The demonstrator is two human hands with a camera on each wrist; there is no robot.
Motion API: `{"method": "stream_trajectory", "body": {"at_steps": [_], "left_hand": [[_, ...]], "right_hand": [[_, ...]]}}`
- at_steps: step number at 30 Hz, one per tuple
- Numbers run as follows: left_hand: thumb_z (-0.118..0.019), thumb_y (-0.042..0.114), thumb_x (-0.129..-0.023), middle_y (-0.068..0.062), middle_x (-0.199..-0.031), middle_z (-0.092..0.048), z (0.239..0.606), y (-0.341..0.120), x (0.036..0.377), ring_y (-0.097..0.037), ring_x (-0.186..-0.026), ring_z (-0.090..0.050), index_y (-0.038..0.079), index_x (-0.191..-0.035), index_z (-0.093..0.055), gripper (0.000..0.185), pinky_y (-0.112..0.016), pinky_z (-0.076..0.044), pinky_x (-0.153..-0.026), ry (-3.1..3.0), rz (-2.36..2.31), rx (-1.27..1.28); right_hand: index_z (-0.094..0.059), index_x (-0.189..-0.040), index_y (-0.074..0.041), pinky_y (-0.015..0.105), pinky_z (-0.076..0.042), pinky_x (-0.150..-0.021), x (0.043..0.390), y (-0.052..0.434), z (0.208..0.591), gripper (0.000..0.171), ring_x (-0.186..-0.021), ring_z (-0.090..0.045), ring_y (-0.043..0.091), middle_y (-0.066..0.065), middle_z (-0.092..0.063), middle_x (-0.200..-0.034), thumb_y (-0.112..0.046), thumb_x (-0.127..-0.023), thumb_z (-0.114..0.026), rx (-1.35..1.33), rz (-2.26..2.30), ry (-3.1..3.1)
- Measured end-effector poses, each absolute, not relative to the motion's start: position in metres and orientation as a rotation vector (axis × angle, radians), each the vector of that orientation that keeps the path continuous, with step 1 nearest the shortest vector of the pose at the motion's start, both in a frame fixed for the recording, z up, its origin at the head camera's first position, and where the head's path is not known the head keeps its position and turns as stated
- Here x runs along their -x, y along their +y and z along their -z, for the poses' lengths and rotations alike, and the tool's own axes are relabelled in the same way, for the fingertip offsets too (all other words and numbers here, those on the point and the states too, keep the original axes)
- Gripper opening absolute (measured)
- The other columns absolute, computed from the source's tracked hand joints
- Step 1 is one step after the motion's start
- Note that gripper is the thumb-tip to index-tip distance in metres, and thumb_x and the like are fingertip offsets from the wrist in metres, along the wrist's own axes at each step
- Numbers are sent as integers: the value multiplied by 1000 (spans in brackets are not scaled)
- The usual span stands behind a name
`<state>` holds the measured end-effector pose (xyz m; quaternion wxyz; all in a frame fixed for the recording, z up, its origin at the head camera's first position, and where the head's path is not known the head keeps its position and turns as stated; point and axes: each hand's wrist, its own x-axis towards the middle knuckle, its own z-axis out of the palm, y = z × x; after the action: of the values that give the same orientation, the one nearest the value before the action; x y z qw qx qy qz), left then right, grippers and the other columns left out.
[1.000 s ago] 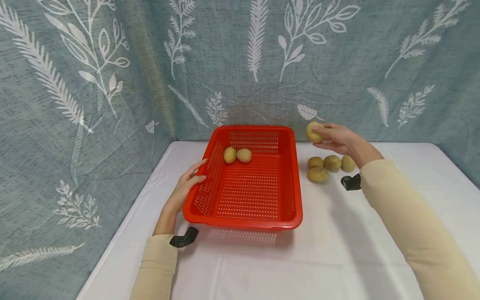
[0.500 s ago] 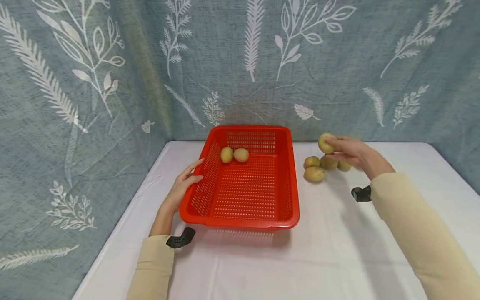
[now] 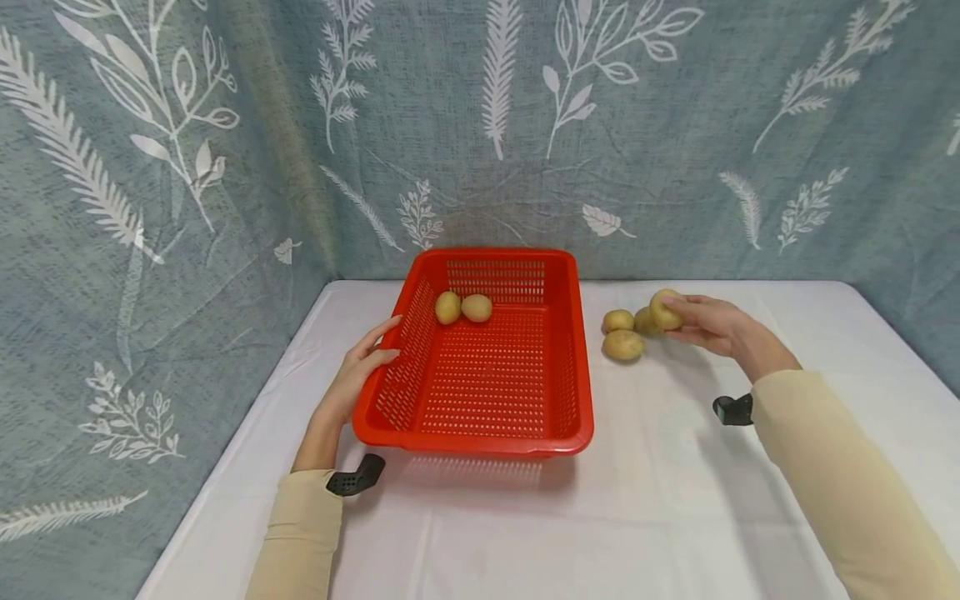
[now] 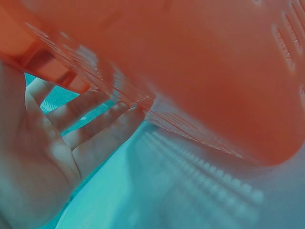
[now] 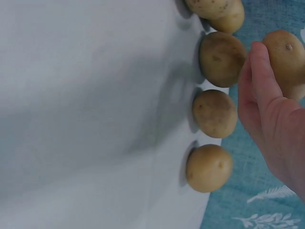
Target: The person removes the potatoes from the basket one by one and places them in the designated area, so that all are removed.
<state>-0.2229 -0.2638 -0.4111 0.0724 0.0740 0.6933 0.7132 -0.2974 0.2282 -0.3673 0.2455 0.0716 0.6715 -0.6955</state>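
Observation:
A red plastic basket point(image 3: 483, 383) with slotted walls stands in the middle of the head view. Two potatoes point(image 3: 476, 307) lie together in its far left part. My left hand point(image 3: 352, 379) grips the basket's left side; the left wrist view shows several fingers point(image 4: 107, 140) against its outer wall from below. To the right of the basket, my right hand point(image 3: 708, 323) holds a potato point(image 3: 665, 310) between thumb and fingers. Just beneath and beside it are more potatoes point(image 3: 622, 345), partly hidden by the hand. The right wrist view shows several in a row, including one potato point(image 5: 208, 168) at the end.
A white cloth covers the table point(image 3: 675, 500). Behind and to the left hangs a grey-green curtain point(image 3: 450, 125) with white leaf prints, close to the table's far edge. The basket's front end casts a slotted shadow on the cloth.
My right hand has moved right and down with the held potato, closer to the potatoes on the table. The left hand stays at the basket; the whole view has shifted slightly.

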Motion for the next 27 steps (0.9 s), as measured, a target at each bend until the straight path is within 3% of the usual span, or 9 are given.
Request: {"method": "stream_trajectory", "body": {"at_steps": [5,12,20,27], "left_hand": [[-41,11,-99,-22,-131,-39,411,-263,223,-22,-97,-55,14,-151,-28,53,-31,-52,-76,2080,-2144,-224],[-42,12,-99,-21,-131,-40,411,-262,222,-22,-99,-55,16,-151,-29,53,-31,-52,-77,2071,-2152,-201],[-42,13,-99,-22,-132,-39,411,-263,223,-22,-99,-56,16,-151,-29,53,-31,-52,-78,2066,-2162,-206],[-42,13,-99,-22,-134,-38,410,-263,222,-22,-100,-55,16,-151,-28,54,-31,-52,-79,2067,-2151,-214]], "right_hand": [[4,-151,0,25,-45,-91,292,232,377,79,-83,-59,6,13,-35,-123,-24,-99,-50,-233,1912,1821],[17,-149,-5,23,-48,-86,287,236,390,85,-84,-55,5,12,-32,-124,-23,-99,-49,-243,1878,1809],[12,-148,2,27,-48,-89,283,234,396,84,-86,-53,5,13,-34,-122,-22,-99,-52,-201,1785,1910],[10,-147,8,28,-48,-88,282,230,399,82,-85,-54,5,18,-31,-131,-19,-99,-51,-251,1721,1963]]}}
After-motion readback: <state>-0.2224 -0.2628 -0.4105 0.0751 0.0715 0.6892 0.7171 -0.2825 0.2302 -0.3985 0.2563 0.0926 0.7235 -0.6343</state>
